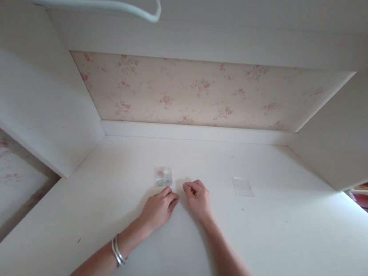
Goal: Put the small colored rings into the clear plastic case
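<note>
A small clear plastic case lies on the white desk, with a few small coloured pieces inside, too small to name. My left hand rests just in front of it with curled fingers, its knuckles close to the case's near edge. To the right of the case, my right hand is closed in a pinch, thumb against forefinger. Whatever either hand may hold is hidden or too small to make out. Farther right lies a flat, clear plastic piece, apart from both hands. A silver bangle circles my left wrist.
The white desk top runs between a left side panel and a right side panel. Floral wallpaper shows behind a low back ledge. A white cable or bar crosses the upper left. Tiny dark specks dot the surface.
</note>
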`<state>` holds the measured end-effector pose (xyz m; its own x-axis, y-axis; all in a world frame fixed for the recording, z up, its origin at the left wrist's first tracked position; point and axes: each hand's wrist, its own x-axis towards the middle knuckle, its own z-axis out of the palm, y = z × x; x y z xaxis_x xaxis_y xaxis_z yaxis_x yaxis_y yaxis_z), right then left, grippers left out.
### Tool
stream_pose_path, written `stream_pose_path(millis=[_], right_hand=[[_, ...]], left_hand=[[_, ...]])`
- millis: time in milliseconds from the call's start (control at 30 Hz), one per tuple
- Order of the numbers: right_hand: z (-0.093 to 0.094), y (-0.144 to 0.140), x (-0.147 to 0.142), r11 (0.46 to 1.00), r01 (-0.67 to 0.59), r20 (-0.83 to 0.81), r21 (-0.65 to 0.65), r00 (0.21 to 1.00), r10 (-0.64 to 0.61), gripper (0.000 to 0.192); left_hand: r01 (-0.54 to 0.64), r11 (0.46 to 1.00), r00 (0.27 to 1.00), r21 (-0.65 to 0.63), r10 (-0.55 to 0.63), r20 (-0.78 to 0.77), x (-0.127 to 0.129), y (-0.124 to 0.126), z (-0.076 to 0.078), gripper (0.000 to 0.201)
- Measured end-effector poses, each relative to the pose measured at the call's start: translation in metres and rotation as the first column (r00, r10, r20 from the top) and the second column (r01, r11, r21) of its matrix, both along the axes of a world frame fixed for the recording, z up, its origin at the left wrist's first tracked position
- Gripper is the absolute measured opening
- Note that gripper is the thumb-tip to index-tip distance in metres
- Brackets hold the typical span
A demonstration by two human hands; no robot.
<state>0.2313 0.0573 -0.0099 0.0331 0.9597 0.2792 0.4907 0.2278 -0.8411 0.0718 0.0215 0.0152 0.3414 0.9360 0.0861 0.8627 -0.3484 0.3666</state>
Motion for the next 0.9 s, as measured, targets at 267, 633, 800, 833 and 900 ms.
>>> stream_pose_path(millis=[267, 633, 800, 833, 900], right_hand=[[0.001, -0.001, 0.0, 1.0, 0.001, 0.014, 0.003, 1.0, -0.001, 0.023], [0.0, -0.006, 0.005, 0.974, -0.227, 0.14, -0.008, 0.964, 0.226, 0.018], [0.006, -0.013, 0.007, 0.925, -0.378, 0.323, 0.019, 0.878, 0.353, 0.016], [0.007, -0.014, 0.008, 0.924, -0.382, 0.344, 0.019, 0.87, 0.353, 0.016], [0.006, -0.013, 0.008, 0.925, -0.379, 0.371, 0.016, 0.862, 0.347, 0.016]], left_hand=[[-0.017, 0.997, 0.962, -0.07, 0.035, 0.27, -0.002, -0.001, -0.004, 0.023], [-0.075, 0.992, 0.878, -0.099, 0.113, 0.465, -0.019, 0.017, 0.014, 0.026], [-0.167, 0.986, 0.908, 0.013, 0.149, 0.391, -0.029, 0.045, 0.018, 0.028], [-0.183, 0.983, 0.915, 0.027, 0.16, 0.371, -0.031, 0.052, 0.018, 0.028], [-0.211, 0.976, 0.926, 0.046, 0.184, 0.33, -0.033, 0.066, 0.017, 0.03]])
